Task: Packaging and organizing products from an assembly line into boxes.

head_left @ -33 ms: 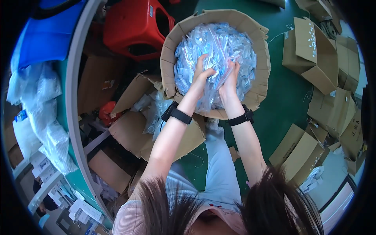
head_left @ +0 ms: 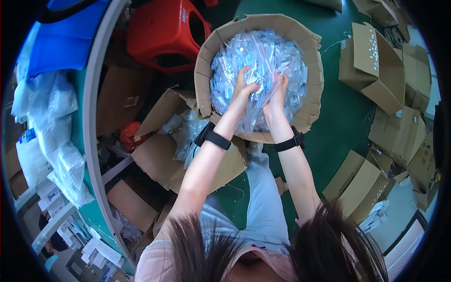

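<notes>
Clear plastic bags lie heaped in the round cardboard carton, probably light, limp and slippery (best pinched by their edges), left hand in a wide grip against them, right hand gripping a few.

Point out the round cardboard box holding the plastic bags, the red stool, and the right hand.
Round cardboard box (head_left: 203, 80): head view, on the left part of its wall.
Red stool (head_left: 154, 30): head view, on its broad red face.
Right hand (head_left: 276, 99): head view, on the middle of the hand.
</notes>
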`<state>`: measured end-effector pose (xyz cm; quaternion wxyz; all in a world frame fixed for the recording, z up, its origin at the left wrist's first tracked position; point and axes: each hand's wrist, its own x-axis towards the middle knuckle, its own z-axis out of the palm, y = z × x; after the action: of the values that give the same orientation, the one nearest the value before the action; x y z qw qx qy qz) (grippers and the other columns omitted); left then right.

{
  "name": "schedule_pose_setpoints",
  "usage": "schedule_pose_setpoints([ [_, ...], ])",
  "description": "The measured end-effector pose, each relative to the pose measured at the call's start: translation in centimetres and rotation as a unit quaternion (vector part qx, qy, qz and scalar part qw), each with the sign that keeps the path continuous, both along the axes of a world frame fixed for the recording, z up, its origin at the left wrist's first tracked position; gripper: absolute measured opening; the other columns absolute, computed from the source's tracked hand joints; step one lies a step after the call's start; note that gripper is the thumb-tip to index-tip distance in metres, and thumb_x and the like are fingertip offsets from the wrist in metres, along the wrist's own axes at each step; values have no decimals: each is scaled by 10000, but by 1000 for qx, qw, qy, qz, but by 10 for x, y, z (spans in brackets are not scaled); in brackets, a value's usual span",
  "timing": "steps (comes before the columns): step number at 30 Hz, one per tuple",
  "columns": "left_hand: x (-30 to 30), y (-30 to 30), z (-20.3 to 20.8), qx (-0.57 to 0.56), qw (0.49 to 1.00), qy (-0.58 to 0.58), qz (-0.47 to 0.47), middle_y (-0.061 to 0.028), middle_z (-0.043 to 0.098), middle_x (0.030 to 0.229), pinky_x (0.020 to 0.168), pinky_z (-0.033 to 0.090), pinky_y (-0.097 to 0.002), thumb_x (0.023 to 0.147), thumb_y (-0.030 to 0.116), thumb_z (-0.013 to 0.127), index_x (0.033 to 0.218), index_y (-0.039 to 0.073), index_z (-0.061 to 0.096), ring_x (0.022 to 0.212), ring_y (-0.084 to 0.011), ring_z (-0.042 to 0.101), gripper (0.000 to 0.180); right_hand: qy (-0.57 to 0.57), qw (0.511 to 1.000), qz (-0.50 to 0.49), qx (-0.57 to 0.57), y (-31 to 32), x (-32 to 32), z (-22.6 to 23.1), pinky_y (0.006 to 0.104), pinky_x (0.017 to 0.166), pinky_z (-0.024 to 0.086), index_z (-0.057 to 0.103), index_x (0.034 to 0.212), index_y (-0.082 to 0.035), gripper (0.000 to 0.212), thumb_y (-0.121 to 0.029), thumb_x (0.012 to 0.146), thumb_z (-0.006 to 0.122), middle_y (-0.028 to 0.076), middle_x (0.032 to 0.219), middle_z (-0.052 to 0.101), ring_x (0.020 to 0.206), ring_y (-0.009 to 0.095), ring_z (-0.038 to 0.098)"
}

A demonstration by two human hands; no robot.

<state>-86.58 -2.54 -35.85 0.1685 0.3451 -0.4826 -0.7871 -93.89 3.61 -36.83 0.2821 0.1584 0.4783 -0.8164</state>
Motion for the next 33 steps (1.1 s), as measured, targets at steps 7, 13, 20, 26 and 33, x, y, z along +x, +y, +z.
schedule_pose_setpoints([
  [7, 10, 7, 79, -32, 997, 51, 42, -169, 347, 1220, 955, 231, -308, 598, 166, 545, 1219, 73, 334, 1144, -277, 316, 663, 54, 998, 34, -29, -1, 6, 76, 335, 830, 383, 324, 1130, -100, 361, -223, 831, 485, 81, 1085, 433, 988, 194, 450],
  [13, 21, 11, 147, -85, 989, 95, 77, -182, 386, 1173, 940, 253, -297, 592, 172, 552, 1203, 71, 347, 1113, -286, 348, 652, 94, 990, 93, -55, -1, 12, 144, 364, 850, 382, 312, 1154, -103, 395, -255, 832, 482, 86, 1132, 423, 1036, 218, 442],
  [20, 46, 20, 232, -120, 981, 128, 88, -163, 344, 1223, 962, 217, -297, 592, 169, 543, 1215, 63, 326, 1152, -251, 307, 668, 120, 977, 139, -112, 1, 24, 214, 408, 886, 386, 310, 1156, -104, 398, -268, 831, 471, 98, 1148, 432, 1062, 248, 449],
  [26, 122, 14, 292, -174, 960, 123, 179, -202, 410, 1109, 930, 277, -313, 554, 156, 575, 1172, 98, 381, 1072, -318, 372, 651, 124, 953, 211, -179, -14, 99, 288, 409, 892, 394, 327, 1140, -95, 368, -258, 828, 438, 107, 1144, 450, 1040, 259, 475],
  [33, 313, 7, 367, -294, 908, 62, 293, -143, 385, 1170, 922, 276, -295, 590, 137, 558, 1213, 92, 346, 1084, -244, 364, 660, 128, 911, 330, -211, -53, 291, 373, 383, 866, 410, 362, 1158, -81, 393, -270, 818, 417, 99, 1130, 475, 1023, 250, 490],
])
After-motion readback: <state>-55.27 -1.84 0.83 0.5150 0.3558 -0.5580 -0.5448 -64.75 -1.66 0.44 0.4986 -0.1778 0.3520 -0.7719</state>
